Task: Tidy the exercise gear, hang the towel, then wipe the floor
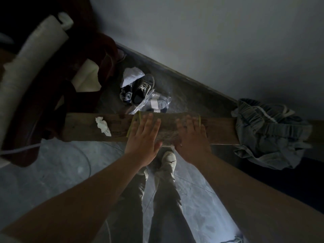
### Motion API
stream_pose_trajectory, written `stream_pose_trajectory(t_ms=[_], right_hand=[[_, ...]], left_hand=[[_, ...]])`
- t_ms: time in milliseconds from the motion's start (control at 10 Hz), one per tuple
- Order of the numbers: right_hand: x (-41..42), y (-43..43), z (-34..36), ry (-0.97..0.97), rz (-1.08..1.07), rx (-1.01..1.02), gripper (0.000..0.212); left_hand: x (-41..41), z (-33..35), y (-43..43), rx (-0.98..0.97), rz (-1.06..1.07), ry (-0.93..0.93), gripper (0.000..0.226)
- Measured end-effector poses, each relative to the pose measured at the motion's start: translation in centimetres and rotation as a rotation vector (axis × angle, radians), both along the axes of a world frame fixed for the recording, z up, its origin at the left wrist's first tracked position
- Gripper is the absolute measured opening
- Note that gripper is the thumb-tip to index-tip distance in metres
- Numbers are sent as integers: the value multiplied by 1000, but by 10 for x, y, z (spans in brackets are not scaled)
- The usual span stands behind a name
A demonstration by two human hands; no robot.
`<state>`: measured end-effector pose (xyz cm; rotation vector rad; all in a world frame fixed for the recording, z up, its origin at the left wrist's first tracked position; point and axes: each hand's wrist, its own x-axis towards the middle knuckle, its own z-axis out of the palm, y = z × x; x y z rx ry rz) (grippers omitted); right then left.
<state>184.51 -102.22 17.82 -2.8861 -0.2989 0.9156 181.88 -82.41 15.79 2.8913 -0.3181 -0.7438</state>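
Observation:
A brownish towel (168,128) with yellow-green edging lies draped over a wooden rail (82,126) that runs across the middle of the view. My left hand (142,139) lies flat on the towel's left part with fingers straight. My right hand (192,137) lies flat on its right part, fingers spread. A crumpled white tissue (103,126) sits on the rail to the left of the towel.
Grey shorts (268,132) hang over the rail's right end. Behind the rail, dark sneakers (138,89) and a plastic bag with socks (156,103) lie on the floor by the wall. White rolled material (31,57) and dark red furniture stand at left. My shoes (168,160) are below the rail.

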Motion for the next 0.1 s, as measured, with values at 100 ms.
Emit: stream_pose_trajectory(t_ms=[100], right_hand=[[-10, -1, 40, -39, 46, 18, 81]], left_hand=[[-9, 42, -3, -21, 24, -56, 86]])
